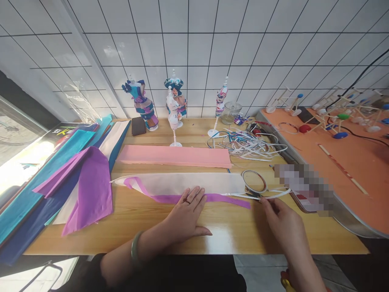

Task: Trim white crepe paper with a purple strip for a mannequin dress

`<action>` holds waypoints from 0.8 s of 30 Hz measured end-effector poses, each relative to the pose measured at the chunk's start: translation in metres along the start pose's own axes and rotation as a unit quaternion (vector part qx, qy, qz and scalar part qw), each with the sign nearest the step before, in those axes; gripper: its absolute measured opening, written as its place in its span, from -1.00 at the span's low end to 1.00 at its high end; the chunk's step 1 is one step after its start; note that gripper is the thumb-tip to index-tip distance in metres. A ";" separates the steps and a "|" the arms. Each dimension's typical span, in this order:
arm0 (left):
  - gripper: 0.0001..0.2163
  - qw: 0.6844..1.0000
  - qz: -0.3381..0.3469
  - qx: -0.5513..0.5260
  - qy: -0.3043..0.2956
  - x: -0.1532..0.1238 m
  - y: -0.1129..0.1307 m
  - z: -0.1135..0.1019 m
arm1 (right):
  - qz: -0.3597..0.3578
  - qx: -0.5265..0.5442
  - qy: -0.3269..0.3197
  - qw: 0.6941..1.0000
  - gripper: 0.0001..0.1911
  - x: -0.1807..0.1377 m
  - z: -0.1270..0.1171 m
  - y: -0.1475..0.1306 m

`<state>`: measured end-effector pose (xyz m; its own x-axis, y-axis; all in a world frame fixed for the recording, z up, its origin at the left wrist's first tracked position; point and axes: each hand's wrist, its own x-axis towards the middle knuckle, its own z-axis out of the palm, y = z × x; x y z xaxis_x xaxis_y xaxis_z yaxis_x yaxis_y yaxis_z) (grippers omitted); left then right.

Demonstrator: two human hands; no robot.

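Note:
My left hand [186, 213] lies flat with fingers spread on a purple paper strip [170, 198], which rests along the near edge of a long white paper piece [182, 183] on the wooden table [231, 231]. My right hand [282, 225] pinches a thin white tape strip [275, 195] that runs from a roll of tape [254, 181] at the right end of the white paper.
A pink paper stack [174, 156] lies behind the white piece. Purple crepe paper [91, 186] and blue sheets [36, 190] sit at left. Three small dress forms [174, 109] and a glass jar [231, 112] stand by the tiled wall. Tangled white strips [249, 146] and an orange board [349, 158] lie at right.

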<state>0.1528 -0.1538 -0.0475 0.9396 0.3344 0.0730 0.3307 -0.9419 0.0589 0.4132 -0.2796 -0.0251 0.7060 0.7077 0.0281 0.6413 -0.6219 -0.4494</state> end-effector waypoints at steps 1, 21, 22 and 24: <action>-0.16 1.000 0.000 0.003 0.002 0.000 0.000 0.000 | 0.006 -0.001 0.003 1.000 -0.61 0.002 -0.001 0.003; -0.16 1.000 -0.001 -0.009 0.010 -0.001 0.000 -0.001 | 0.127 -0.217 0.053 0.966 -0.53 0.051 -0.035 0.054; -0.17 1.000 0.000 -0.008 0.012 -0.001 0.000 0.000 | 0.132 -0.222 0.049 0.965 -0.52 0.050 -0.037 0.056; -0.18 1.000 0.002 -0.005 0.013 -0.002 -0.001 0.000 | 0.142 -0.230 0.035 0.962 -0.48 0.047 -0.040 0.058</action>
<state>0.1507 -0.1540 -0.0473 0.9379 0.3323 0.0991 0.3267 -0.9426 0.0690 0.4955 -0.2963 -0.0138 0.8804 0.4733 0.0302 0.4736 -0.8807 -0.0060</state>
